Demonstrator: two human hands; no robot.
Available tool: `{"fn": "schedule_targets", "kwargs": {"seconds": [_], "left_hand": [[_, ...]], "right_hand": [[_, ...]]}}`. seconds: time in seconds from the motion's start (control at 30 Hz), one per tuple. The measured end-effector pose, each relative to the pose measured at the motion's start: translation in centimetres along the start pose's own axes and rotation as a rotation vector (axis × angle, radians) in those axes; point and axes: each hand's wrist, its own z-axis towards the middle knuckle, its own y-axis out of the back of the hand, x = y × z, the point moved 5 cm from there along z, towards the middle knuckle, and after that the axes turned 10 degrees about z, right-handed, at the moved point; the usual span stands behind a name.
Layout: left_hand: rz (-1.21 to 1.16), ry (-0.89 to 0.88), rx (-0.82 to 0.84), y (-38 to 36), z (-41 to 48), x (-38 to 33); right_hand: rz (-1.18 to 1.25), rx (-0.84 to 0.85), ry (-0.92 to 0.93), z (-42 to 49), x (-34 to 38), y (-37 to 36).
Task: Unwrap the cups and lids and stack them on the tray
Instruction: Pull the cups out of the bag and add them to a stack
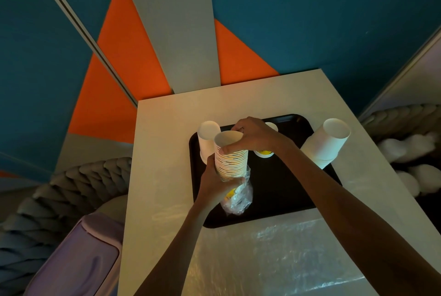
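Note:
A tall stack of paper cups (232,159) stands over the black tray (281,190), its clear plastic wrap (238,196) bunched down around the bottom. My left hand (214,181) grips the lower part of the stack together with the wrap. My right hand (255,135) holds the top cups by the rim, thumb on the near side. A white cup stack (207,139) stands at the tray's far left. A short cup stack (265,152) sits behind my right hand. A large upside-down white stack (327,145) leans at the tray's right edge.
The tray lies on a pale table (167,176). Clear plastic sheeting (274,260) covers the table's near part. A purple bin (78,260) stands low on the left beside a grey braided cushion (59,188). White cushions (410,152) lie at the right.

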Motion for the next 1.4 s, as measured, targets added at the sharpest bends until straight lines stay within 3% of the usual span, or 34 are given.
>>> {"fn": "schedule_targets", "kwargs": {"seconds": [0.37,0.6,0.8,0.93,1.0,1.13,1.2,1.4], "left_hand": [[-0.009,-0.012,0.014,-0.2,-0.2,0.0],[-0.058,0.022,-0.05,0.9,-0.3,1.0],[-0.079,0.018,-0.092,1.6,-0.5,0.9],[-0.067,0.006,-0.085,1.3,-0.3,0.6],[-0.071,-0.004,-0.085,1.1,-0.2,0.6],[-0.056,0.006,-0.095,1.0,-0.3,0.9],[-0.051,0.003,-0.092,0.9,-0.4,0.9],[-0.033,0.012,-0.093,1.0,-0.1,0.8]], "right_hand": [[-0.052,-0.009,0.006,-0.4,1.6,1.7],[0.231,-0.169,0.035,-1.9,1.1,4.6],[0.398,-0.011,-0.172,-3.5,-2.8,2.7],[0.438,0.123,-0.191,-3.8,-4.3,0.5],[0.5,0.029,-0.206,-3.1,-5.9,0.3],[0.48,-0.461,-0.158,-1.8,-9.3,1.7],[0.424,-0.624,-0.146,-1.6,-10.0,2.1],[0.377,-0.722,-0.119,-0.1,-11.4,1.1]]}}
